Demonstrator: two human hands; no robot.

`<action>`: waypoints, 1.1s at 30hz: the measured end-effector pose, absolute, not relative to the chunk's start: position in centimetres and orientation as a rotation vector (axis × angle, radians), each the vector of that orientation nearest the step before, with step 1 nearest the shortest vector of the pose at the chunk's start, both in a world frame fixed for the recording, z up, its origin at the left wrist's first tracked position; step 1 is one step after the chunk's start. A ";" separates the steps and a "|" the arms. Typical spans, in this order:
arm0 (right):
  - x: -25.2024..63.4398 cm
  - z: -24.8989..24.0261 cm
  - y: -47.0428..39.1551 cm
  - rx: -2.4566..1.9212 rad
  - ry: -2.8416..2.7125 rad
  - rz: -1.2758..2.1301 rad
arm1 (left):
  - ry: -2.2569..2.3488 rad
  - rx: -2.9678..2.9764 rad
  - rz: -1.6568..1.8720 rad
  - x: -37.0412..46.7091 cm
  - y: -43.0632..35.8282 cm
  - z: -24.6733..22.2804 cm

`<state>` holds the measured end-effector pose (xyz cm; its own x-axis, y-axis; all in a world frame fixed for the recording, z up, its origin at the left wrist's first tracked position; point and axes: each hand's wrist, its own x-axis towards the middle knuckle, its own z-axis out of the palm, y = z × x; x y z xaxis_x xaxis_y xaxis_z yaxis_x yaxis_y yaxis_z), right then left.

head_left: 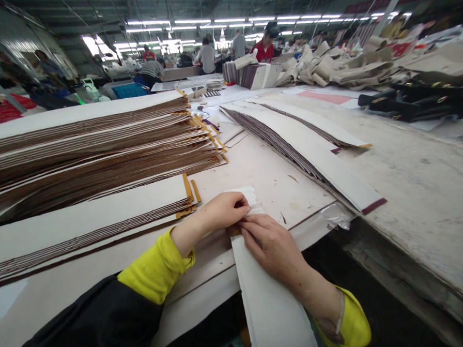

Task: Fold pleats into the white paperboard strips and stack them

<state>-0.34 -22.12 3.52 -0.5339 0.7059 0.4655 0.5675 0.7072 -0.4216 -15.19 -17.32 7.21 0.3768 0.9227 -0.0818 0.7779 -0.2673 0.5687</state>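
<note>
on the far left of the pale worktable [311,196], a tall, uneven stack of long strips [87,113] lies with its cut edges showing brown and mustard tabs at its right end. in front of it is a lower stack [98,200], white on top, with mustard ends too. just right of that comes the left hand [229,210], its sleeve yellow at the cuff and black above. its fingers are curled in and closed against the thumb, at the far end of the pale strip [266,299]; whatever is pinched between them is hidden.

the pale strip runs from under both hands towards the wearer, out over the near edge of the table and down to the bottom of the view, with a small brown patch where the fingers meet. a white, creased piece [249,193] shows just beyond the fingertips. the right hand [272,245] grasps the strip from its right side, fingers laid together over the end and tips close by the left hand; its thumb cannot be made out.

farther right, crumpled clear plastic [338,216] sits at the table's edge. behind it, a fanned stack [313,154] slants down to a maroon end, and a thinner stack [319,125] with a mustard tip lies beside it. beyond these, a person in red [264,48] is behind upright dark-edged panels [252,75]. rolls and folds of cream material [338,65] are heaped to their right, and black pieces with gold-coloured fittings [429,98] lie at the far right.
</note>
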 end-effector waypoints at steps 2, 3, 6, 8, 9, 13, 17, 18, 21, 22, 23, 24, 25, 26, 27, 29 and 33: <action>-0.3 3.6 -22.1 -0.969 -2.296 0.283 | 1.425 2.095 0.331 -14.9 -16.7 7.1; -0.3 3.6 -22.1 -0.975 -2.299 0.276 | 1.416 2.097 0.326 -14.7 -16.5 7.0; -0.4 3.6 -22.2 -0.999 -2.304 0.242 | 1.404 2.107 0.323 -14.0 -16.2 6.6; -0.3 3.6 -22.3 -1.025 -2.298 0.216 | 1.410 2.131 0.345 -13.8 -16.4 6.4; -0.2 3.6 -22.3 -1.036 -2.290 0.212 | 1.410 2.157 0.358 -13.8 -16.5 6.2; 0.8 3.5 -22.1 -0.983 -2.292 0.310 | 1.354 2.309 0.410 -14.1 -16.9 5.8; 2.1 3.3 -21.9 -0.937 -2.262 0.361 | 1.299 2.413 0.418 -14.1 -17.1 5.7; 2.4 3.2 -21.9 -0.961 -2.237 0.356 | 1.296 2.434 0.404 -14.1 -17.2 5.7; 2.7 3.1 -22.1 -1.010 -2.199 0.355 | 1.305 2.501 0.348 -13.9 -17.6 5.9; 2.7 3.1 -22.2 -1.020 -2.196 0.360 | 1.310 2.531 0.327 -13.8 -17.8 6.0; 2.7 3.0 -22.2 -1.041 -2.189 0.363 | 1.313 2.567 0.303 -13.7 -18.0 6.1; 2.7 3.0 -22.2 -1.075 -2.174 0.359 | 1.316 2.607 0.276 -13.7 -18.3 6.2; 2.7 3.0 -22.1 -1.122 -2.149 0.350 | 1.321 2.646 0.247 -13.6 -18.5 6.3; 2.8 2.9 -22.0 -1.171 -2.120 0.335 | 1.324 2.680 0.216 -13.6 -18.7 6.4; 2.8 2.8 -21.8 -1.212 -2.094 0.321 | 1.326 2.705 0.188 -13.5 -18.9 6.5; 2.9 2.6 -21.3 -1.248 -2.072 0.307 | 1.326 2.720 0.153 -13.6 -19.0 6.7; 2.6 2.4 -20.3 -1.216 -2.123 0.329 | 1.308 2.669 0.176 -13.9 -19.1 6.6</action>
